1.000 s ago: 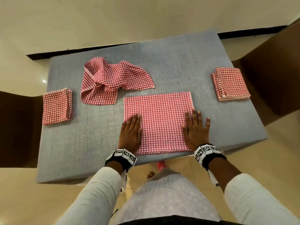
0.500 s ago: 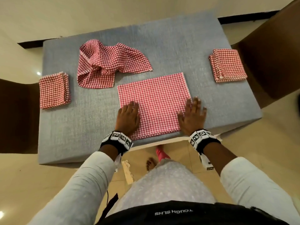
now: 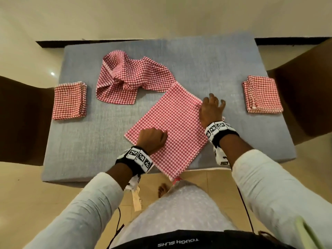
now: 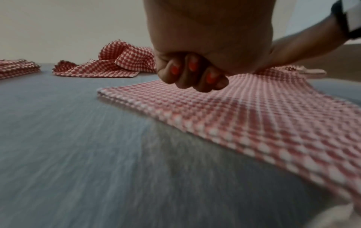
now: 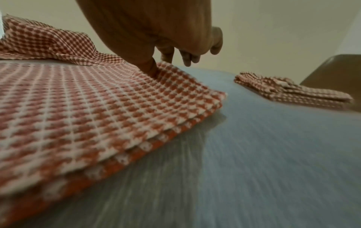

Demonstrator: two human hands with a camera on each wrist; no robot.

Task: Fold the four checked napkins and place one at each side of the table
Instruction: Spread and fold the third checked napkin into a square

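A half-folded red checked napkin [image 3: 172,126] lies slantwise on the grey table [image 3: 206,65], its near corner hanging over the front edge. My left hand [image 3: 152,139] rests on the napkin's left part as a fist, fingers [image 4: 191,74] curled with nothing seen inside them. My right hand [image 3: 212,108] is at the napkin's right corner; thumb and forefinger [image 5: 150,69] pinch the cloth [image 5: 117,98], which rises between them. A crumpled napkin [image 3: 129,78] lies behind. Folded napkins sit at the left side [image 3: 70,101] and the right side [image 3: 262,95].
Brown chairs stand at the left [image 3: 21,114] and right [image 3: 305,97] of the table. The table's front edge [image 3: 100,178] is just before my body. The crumpled napkin touches the slanted napkin's far corner.
The flat napkin has turned from square to slantwise. My left hand went from flat to a fist. My right hand moved forward to the right corner and pinched it.
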